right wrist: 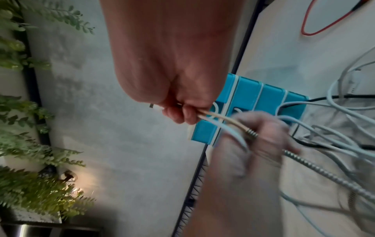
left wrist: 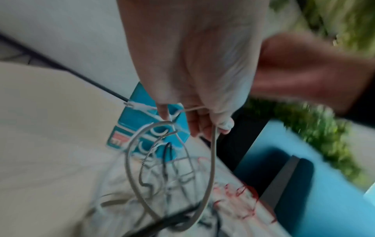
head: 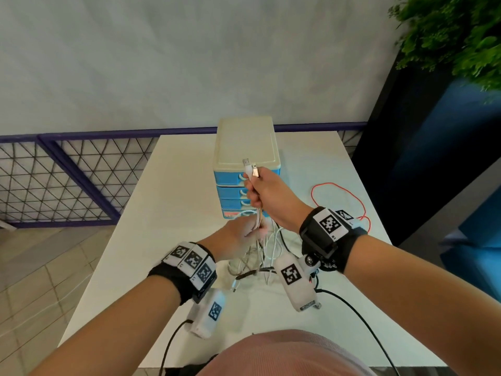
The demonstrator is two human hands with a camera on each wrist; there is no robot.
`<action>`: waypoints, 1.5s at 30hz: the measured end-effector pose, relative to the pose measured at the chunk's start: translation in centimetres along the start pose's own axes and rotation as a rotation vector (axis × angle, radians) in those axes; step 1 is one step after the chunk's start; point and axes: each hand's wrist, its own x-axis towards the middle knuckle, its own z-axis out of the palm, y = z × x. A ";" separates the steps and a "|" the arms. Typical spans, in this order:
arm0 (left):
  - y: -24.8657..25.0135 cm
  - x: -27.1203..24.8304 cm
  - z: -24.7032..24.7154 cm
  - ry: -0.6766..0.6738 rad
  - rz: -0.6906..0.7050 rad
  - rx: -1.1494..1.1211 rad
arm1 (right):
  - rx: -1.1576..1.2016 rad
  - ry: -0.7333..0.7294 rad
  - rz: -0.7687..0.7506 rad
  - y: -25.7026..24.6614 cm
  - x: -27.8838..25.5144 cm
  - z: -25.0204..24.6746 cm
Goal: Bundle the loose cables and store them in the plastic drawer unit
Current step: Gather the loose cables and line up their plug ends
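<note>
cables strung upright between the two hands, drawers just behind

the right hand (head: 267,194) is raised in front of the plastic drawer unit (head: 245,169) with its fingers curled round the plug ends of the cables (head: 259,221); two usb plugs (head: 250,167) stick up out of the fist, pointing up and away from the person. from that fist the strands drop almost straight down to the left hand (head: 238,236), which sits lower and nearer the body, its fingers closed round the same strands. so the held stretch has its long axis close to vertical, tilted a little toward the person at the bottom.

below the left hand the cables fan out into loose loops that trail onto the worktop (head: 168,202): white strands, a metal-wrapped strand (right wrist: 316,166) and a black one, all tangled between the forearms. the left wrist view shows those loops hanging from the closed fingers (left wrist: 223,126), though it is blurred.

the drawer unit stands upright on the far middle of the worktop, directly beyond both hands, its blue drawer fronts facing the person; all drawers look closed. the right hand is the nearer one to it, just in front of the top drawers. a red cable (head: 349,196) lies apart on the worktop to the right, not yet gathered.

my judgement: the bundling is at an early stage, and the slack lies below and toward the body, so the gathering likely runs downward along that vertical line.
</note>
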 end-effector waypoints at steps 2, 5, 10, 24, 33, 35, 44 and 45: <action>-0.9 0.1 0.0 -0.020 -0.101 0.112 | -0.070 0.023 -0.025 -0.6 -0.1 0.2; -2.4 -0.4 -0.8 -0.082 -0.260 0.170 | -0.112 0.070 -0.079 -1.6 -0.1 -0.2; -5.4 -1.9 -0.9 -0.177 -0.459 0.373 | 0.079 0.138 -0.153 -4.1 0.4 -1.4; -8.9 -2.3 1.2 -0.193 -0.504 0.264 | 0.356 0.094 -0.324 -8.0 -1.3 -0.5; 0.0 -2.1 -3.7 -0.298 -0.433 -0.156 | 0.044 0.137 -0.176 -4.2 -0.6 -1.7; 2.4 -1.7 -5.0 -0.196 -0.352 -0.260 | -0.037 0.150 -0.177 -3.6 -0.4 -1.6; 8.5 1.0 -5.3 0.174 -0.176 -1.006 | 0.049 0.065 -0.160 -3.7 -0.3 -1.5; 8.5 1.2 -5.3 0.207 -0.187 -1.002 | 0.021 0.062 -0.173 -3.5 -0.2 -1.6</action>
